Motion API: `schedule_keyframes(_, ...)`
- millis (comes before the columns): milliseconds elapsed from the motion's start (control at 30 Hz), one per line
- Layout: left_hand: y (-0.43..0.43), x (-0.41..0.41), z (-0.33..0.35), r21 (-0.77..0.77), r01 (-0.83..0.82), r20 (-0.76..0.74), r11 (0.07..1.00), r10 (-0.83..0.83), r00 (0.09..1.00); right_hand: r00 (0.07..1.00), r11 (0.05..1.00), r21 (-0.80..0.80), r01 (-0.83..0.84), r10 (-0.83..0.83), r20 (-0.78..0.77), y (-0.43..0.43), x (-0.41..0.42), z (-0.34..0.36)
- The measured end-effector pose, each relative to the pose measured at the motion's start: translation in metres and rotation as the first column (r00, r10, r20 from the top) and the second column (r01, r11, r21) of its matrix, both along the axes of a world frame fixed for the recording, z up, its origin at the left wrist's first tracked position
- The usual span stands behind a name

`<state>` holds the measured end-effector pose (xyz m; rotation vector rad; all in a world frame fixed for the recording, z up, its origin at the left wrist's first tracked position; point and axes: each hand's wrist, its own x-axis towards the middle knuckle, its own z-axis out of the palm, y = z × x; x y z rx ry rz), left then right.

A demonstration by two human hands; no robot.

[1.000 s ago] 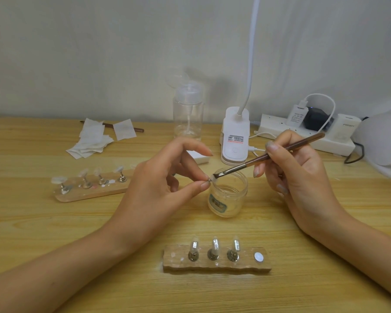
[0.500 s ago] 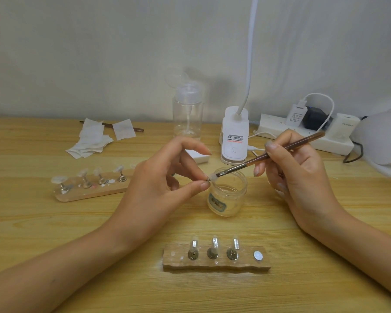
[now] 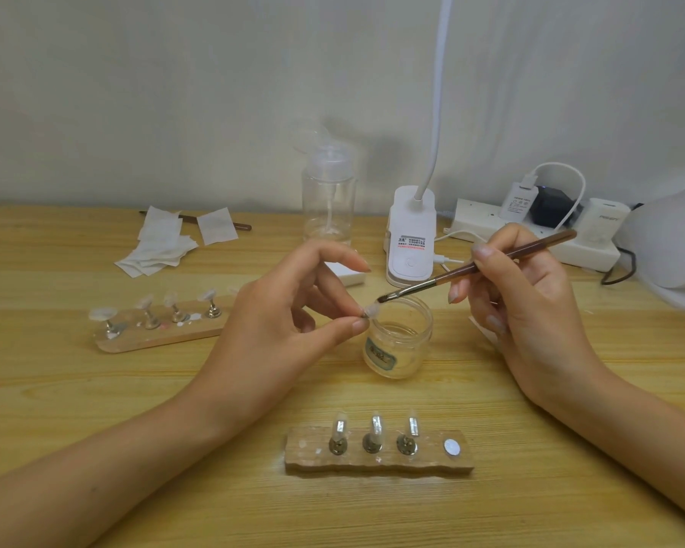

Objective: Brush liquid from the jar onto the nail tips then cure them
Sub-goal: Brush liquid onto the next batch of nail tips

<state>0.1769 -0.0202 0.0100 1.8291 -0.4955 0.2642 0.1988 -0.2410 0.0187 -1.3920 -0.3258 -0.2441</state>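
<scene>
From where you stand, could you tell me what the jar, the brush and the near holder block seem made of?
Jar: clear glass or hard plastic, glossy; the table shows through. Brush: brown, probably lacquered wood, with a shiny metal ferrule. Near holder block: unfinished-looking wood, matte, with visible grain and a rough edge.

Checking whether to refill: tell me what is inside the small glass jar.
Clear liquid lies in the open jar; nothing else shows. The label hides the front lower part, so its depth is unclear.
</scene>
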Motion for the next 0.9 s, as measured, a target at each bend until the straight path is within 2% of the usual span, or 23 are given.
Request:
schedule_keyframes(133, 0.0004, 0.0005, -0.0006, -0.001, 0.004, -0.001, 1.000, -0.004, 1.000, 0.993, 0.995, -0.017, -0.102, 0.103, 0.050, 0.0025, -0.0022, 0.0004)
schedule_keyframes(333, 0.0003, 0.0008, -0.0004, -0.003, 0.005, -0.006, 1.000, -0.005, 1.000, 0.999, 1.000, -0.021, 0.020, -0.021, -0.031, 0.0013, -0.0009, 0.0003)
schedule_keyframes(467, 0.0006, 0.0005, -0.0005, -0.010, 0.008, -0.010, 1.000, -0.008, 1.000, 0.999, 0.999, 0.013, -0.030, 0.029, 0.038, 0.0011, -0.0012, 0.0006)
schedule_keyframes(567, 0.0006, 0.0008, -0.0006, -0.005, 0.011, -0.010, 1.000, -0.011, 1.000, 0.994, 0.996, -0.020, -0.089, 0.090, 0.055, 0.0028, -0.0035, 0.0012)
schedule_keyframes(767, 0.0007, 0.0010, -0.0007, -0.003, 0.007, -0.008, 1.000, -0.007, 1.000, 0.999, 0.999, -0.038, 0.030, -0.031, -0.037, 0.0011, -0.0019, 0.0005)
schedule_keyframes(900, 0.0007, 0.0011, -0.0005, -0.010, 0.012, -0.010, 1.000, -0.012, 1.000, 0.999, 1.000, 0.006, -0.012, 0.011, 0.031, 0.0001, -0.0016, 0.0009)
